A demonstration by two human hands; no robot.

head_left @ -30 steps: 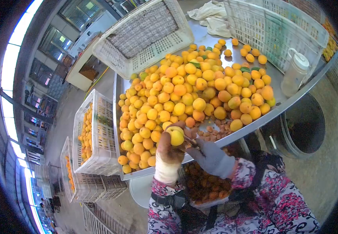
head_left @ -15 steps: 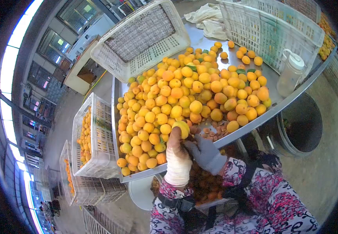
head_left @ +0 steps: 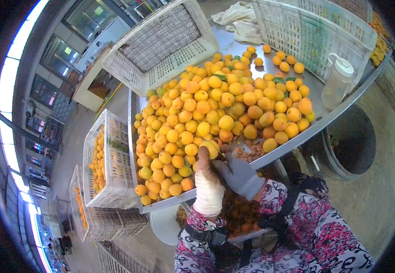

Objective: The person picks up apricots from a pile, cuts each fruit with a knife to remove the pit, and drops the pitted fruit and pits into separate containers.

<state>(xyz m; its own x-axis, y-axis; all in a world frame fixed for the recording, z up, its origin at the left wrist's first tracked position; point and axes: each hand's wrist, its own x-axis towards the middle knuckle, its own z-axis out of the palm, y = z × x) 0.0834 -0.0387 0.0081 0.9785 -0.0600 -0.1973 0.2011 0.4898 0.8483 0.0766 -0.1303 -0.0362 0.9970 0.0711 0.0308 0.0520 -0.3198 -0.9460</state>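
Note:
A large heap of orange-yellow apricots [head_left: 197, 104] lies on a metal table [head_left: 293, 148]. At its front edge my left hand [head_left: 207, 175], wrapped in a pale covering, has its fingers closed on one apricot [head_left: 210, 148]. My right hand [head_left: 240, 175], in a grey glove, is close beside it with fingers bent toward the same fruit; its fingertips are partly hidden. Small brown pits or pieces [head_left: 250, 150] lie on the table just past the right hand.
A tilted empty white crate [head_left: 161, 45] and another crate [head_left: 313, 41] stand on the table, with a lidded bottle [head_left: 337, 84]. Filled crates [head_left: 108, 159] stand at left. Dark bin [head_left: 352, 141] at right; white bucket [head_left: 168, 225] and apricots in a container [head_left: 240, 214] below.
The view has shifted slightly. Both hands stay close together at the table edge, and the held apricot looks turned a little in my left hand.

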